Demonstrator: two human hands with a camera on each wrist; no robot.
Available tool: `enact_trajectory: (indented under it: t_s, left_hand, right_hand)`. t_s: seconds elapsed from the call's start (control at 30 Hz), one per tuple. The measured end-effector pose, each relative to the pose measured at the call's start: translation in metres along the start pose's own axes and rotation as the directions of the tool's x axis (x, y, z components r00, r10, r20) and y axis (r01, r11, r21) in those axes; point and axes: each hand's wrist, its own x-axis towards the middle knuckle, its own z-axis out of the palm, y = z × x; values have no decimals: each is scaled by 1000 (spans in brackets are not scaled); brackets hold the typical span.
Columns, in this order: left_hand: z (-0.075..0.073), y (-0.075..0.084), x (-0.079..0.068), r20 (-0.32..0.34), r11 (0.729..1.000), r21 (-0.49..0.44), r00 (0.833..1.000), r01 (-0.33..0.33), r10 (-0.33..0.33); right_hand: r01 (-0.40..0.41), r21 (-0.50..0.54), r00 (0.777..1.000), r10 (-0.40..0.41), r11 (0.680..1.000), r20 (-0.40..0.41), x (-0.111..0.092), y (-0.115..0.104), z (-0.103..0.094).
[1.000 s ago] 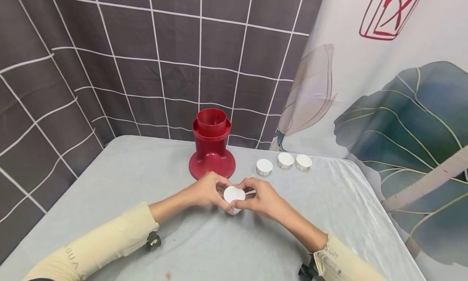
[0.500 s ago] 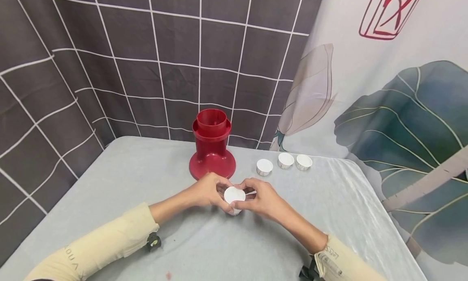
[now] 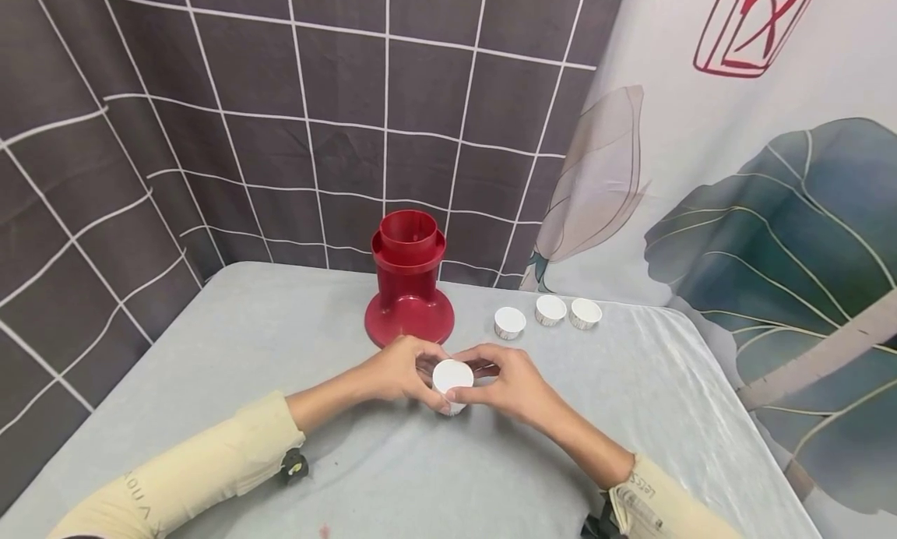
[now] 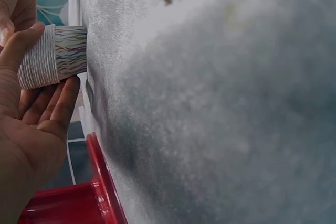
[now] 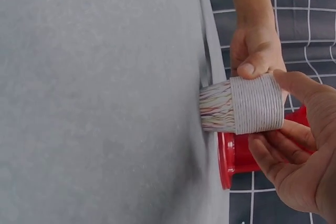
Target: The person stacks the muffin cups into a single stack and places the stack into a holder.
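A stack of nested white paper baking cups (image 3: 452, 375) stands upright between both hands, low over the cloth. My left hand (image 3: 401, 371) holds its left side, thumb in front and fingers behind. On the opposite side, my right hand (image 3: 515, 381) grips the stack, its thumb near the front of the rim. In the left wrist view, many tight rims and a base with coloured wavy lines show on the cup stack (image 4: 58, 53). The right wrist view shows the same stack (image 5: 257, 104) with the right thumb at its top edge and fingers alongside.
Behind the hands a red plastic cylinder with a wide round base (image 3: 409, 290) stands on the grey cloth-covered table (image 3: 280, 321). To its right, single white paper cups sit apart: one (image 3: 509, 322), another (image 3: 550, 310) and a third (image 3: 585, 313). Dark grid-patterned curtain (image 3: 350, 157) hangs behind.
The right fingers have shifted slightly on the stack, leaving a little more of the top cup visible. The left hand keeps its hold, and the view has moved very slightly.
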Motion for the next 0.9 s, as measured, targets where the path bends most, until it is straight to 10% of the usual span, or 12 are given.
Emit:
enact_trajectory:
  t_s: [0.9]
  left_hand:
    - [0,2,-3,-3,998,57,1000,-12,12]
  right_hand:
    - [-13,-19,986,9,1000,-167,10,14,-35]
